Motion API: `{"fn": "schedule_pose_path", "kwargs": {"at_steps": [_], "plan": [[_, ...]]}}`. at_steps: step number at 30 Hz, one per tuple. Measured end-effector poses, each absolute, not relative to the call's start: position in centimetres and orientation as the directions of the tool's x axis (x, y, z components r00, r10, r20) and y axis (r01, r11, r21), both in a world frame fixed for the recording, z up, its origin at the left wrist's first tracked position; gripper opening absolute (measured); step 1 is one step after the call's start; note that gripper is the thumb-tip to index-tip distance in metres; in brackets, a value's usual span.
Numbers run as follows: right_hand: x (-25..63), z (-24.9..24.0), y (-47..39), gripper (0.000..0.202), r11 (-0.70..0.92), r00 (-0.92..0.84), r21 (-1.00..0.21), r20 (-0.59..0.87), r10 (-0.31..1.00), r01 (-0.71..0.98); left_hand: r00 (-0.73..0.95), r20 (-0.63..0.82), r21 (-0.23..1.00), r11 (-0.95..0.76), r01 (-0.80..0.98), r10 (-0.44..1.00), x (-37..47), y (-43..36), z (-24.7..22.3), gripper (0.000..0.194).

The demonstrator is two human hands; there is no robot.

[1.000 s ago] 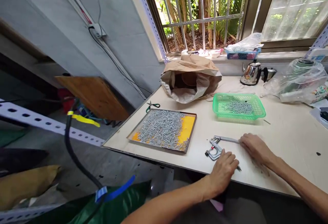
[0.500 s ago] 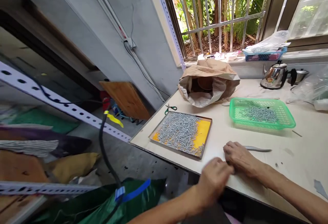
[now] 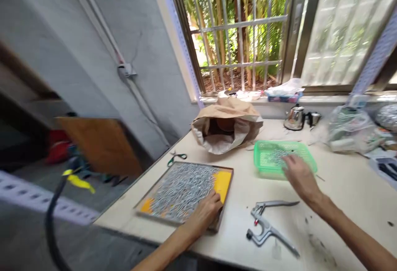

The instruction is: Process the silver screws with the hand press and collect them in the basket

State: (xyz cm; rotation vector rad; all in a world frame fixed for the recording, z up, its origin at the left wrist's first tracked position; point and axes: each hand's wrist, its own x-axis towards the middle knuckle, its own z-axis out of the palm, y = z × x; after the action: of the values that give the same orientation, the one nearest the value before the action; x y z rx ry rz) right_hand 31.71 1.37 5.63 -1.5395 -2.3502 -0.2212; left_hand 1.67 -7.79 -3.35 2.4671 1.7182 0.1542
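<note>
Left hand (image 3: 207, 209) is now at the tray (image 3: 223, 181), right hand (image 3: 300, 175) by the basket (image 3: 269, 169). Both half curl; one cannot tell if they hold bits (image 3: 182, 188). A bump could spill some.

On our table (image 3: 242, 196) we had the tray (image 3: 223, 180) of metal pieces (image 3: 186, 188) at left, scissors (image 3: 179, 155) and a paper bag (image 3: 231, 107) behind it, the basket (image 3: 263, 169) rightward, pliers (image 3: 271, 229) before the basket, a kettle (image 3: 294, 118) behind.

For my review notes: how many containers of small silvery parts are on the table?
2: the shallow tray, at the left hand, and the green basket, at the right hand. More may be hidden inside the paper bag.
</note>
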Motion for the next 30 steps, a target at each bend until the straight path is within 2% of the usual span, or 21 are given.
{"fn": "schedule_pose_path", "kwargs": {"at_steps": [2,5,8,10,13,15,17,19,21,23,26,30], "plan": [[32.4,4.5,-0.6,0.026,0.481,-0.459,-0.136,0.167,0.873,0.866,0.308,-0.006,0.172,-0.303,0.937,0.951,1.4,-7.8,-3.6,0.026],[32.5,1.9,-4.5,0.02,0.506,-0.546,-0.284,-0.08,0.834,0.815,0.234,-0.095,0.126,-0.221,0.967,0.968,1.4,-7.9,-3.6,0.031],[32.3,-0.1,-7.6,0.008,0.493,-0.553,-0.28,-0.201,0.809,0.824,0.174,-0.158,0.043,-0.17,0.985,0.972,1.8,-7.7,-3.2,0.033],[32.2,-0.9,-8.4,0.006,0.492,-0.548,-0.263,-0.214,0.809,0.83,0.163,-0.126,0.035,-0.16,0.987,0.979,1.9,-7.6,-2.6,0.034],[32.2,-1.7,-8.4,0.012,0.505,-0.547,-0.232,-0.173,0.819,0.831,0.152,0.04,0.142,-0.156,0.978,0.988,2.5,-8.1,-0.6,0.028],[32.2,-2.1,-8.2,0.016,0.54,-0.57,-0.211,-0.119,0.813,0.815,0.125,0.097,0.324,-0.15,0.934,0.987,3.6,-8.7,0.9,0.02],[32.4,-2.4,-8.1,0.019,0.584,-0.604,-0.194,-0.056,0.795,0.788,0.096,0.014,0.561,-0.088,0.823,0.995,5.4,-9.3,1.8,0.017],[32.6,-2.7,-8.2,0.021,0.63,-0.638,-0.17,0.01,0.77,0.758,0.062,-0.171,0.718,0.081,0.692,0.983,7.5,-9.6,1.7,0.019],[32.8,-2.9,-8.4,0.023,0.678,-0.672,-0.136,0.095,0.734,0.722,0.043,-0.337,0.765,0.246,0.596,0.941,9.2,-9.8,0.7,0.023],[33.1,-2.8,-8.7,0.024,0.724,-0.703,-0.1,0.183,0.687,0.682,0.039,-0.412,0.765,0.323,0.557,0.91,10.4,-9.8,-0.5,0.025],[33.3,-2.5,-9.1,0.025,0.766,-0.729,-0.056,0.272,0.628,0.64,0.044,-0.393,0.765,0.3,0.571,0.919,11.1,-9.9,-1.7,0.026],[33.4,-2.3,-9.1,0.027,0.774,-0.725,-0.044,0.32,0.61,0.632,0.063,-0.383,0.741,0.266,0.617,0.922,11.4,-9.9,-1.7,0.027]]}}
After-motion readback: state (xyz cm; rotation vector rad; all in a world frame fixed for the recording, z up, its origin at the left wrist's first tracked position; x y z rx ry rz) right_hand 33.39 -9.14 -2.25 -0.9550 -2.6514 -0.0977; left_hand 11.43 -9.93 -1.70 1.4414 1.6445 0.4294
